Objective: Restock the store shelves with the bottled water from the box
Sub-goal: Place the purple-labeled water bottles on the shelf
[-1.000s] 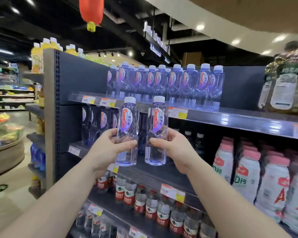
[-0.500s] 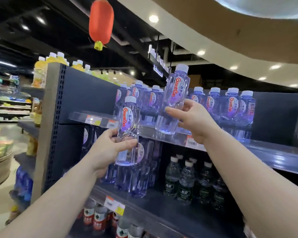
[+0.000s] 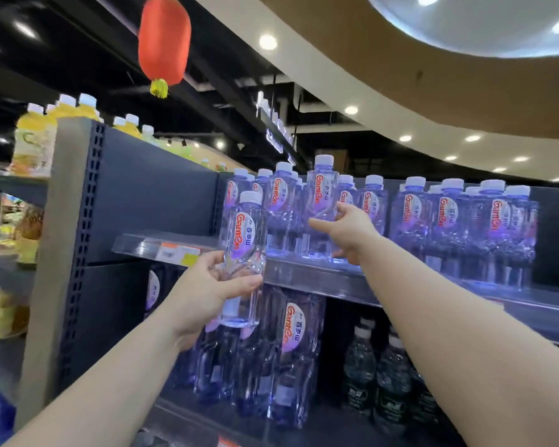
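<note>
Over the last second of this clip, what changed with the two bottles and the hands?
The right hand lifted its bottle from chest height up and forward into the row on the top shelf, where it now stands or nearly stands, fingers still around it. The left hand kept its grip on the other bottle, held below and in front of the shelf edge.

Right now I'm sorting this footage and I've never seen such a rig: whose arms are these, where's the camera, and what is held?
No machine here: a person wears one wide camera on the head, so you see their own two bare arms. The left hand grips a clear water bottle below the top shelf. The right hand holds a second bottle upright among the stocked row of matching bottles. Larger bottles stand on the lower shelf.
</note>
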A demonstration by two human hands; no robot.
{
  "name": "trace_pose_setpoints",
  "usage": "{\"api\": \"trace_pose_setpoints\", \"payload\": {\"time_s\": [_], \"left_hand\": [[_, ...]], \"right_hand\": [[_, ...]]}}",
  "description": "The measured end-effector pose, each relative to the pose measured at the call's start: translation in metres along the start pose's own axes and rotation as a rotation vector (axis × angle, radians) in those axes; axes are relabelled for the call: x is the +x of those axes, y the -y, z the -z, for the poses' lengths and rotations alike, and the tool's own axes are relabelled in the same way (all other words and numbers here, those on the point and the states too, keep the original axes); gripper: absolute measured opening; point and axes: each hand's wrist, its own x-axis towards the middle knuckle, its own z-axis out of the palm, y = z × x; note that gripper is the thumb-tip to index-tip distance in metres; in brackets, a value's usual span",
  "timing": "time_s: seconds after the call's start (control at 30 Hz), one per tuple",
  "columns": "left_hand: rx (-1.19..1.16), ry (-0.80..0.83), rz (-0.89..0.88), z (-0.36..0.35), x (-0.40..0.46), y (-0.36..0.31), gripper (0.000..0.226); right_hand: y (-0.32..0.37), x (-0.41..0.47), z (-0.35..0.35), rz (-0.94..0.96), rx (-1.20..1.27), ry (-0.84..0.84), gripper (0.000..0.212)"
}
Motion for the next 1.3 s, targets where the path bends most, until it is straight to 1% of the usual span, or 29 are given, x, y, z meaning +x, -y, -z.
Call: {"api": "trace_pose_setpoints", "payload": {"time_s": [0.13, 0.27, 0.4, 0.57, 0.67, 0.77, 0.9, 0.97, 1.13, 1.17, 1.23, 1.27, 1.3], "left_hand": [[-0.033, 0.03, 0.014, 0.002, 0.009, 0.013, 0.078], [-0.056, 0.045, 0.015, 0.002, 0.012, 0.017, 0.082], [-0.065, 0.056, 0.023, 0.002, 0.014, 0.018, 0.075], [-0.078, 0.067, 0.035, 0.003, 0.017, 0.018, 0.077], [-0.059, 0.077, 0.031, 0.003, 0.017, 0.017, 0.069], [-0.059, 0.083, 0.029, 0.003, 0.017, 0.017, 0.079], [-0.074, 0.083, 0.039, 0.005, 0.016, 0.018, 0.073], [-0.072, 0.083, 0.045, 0.005, 0.016, 0.019, 0.082], [-0.069, 0.085, 0.068, 0.005, 0.017, 0.024, 0.086], [-0.062, 0.085, 0.072, 0.004, 0.017, 0.025, 0.085], [-0.042, 0.082, 0.074, 0.003, 0.016, 0.024, 0.075], [-0.038, 0.084, 0.072, 0.002, 0.016, 0.024, 0.07], [-0.032, 0.083, 0.071, 0.002, 0.015, 0.023, 0.069]], "right_hand": [[-0.002, 0.003, -0.007, -0.011, -0.152, -0.016, 0.087], [0.003, 0.0, -0.005, -0.072, -0.204, 0.018, 0.092], [0.007, -0.002, -0.005, -0.067, -0.295, 0.045, 0.099], [0.007, 0.0, -0.011, -0.057, -0.332, 0.033, 0.096], [0.007, 0.001, -0.013, -0.061, -0.345, 0.035, 0.095], [0.007, 0.003, -0.016, -0.066, -0.359, 0.037, 0.095], [0.006, 0.006, -0.018, -0.081, -0.34, 0.049, 0.09], [0.006, 0.007, -0.019, -0.079, -0.343, 0.043, 0.091], [0.006, 0.008, -0.02, -0.076, -0.341, 0.032, 0.089], [0.005, 0.007, -0.021, -0.077, -0.342, 0.032, 0.09], [0.005, 0.006, -0.022, -0.072, -0.356, 0.023, 0.093], [0.006, 0.004, -0.021, -0.037, -0.383, -0.009, 0.093], [0.007, 0.002, -0.019, 0.037, -0.418, -0.078, 0.09]]}}
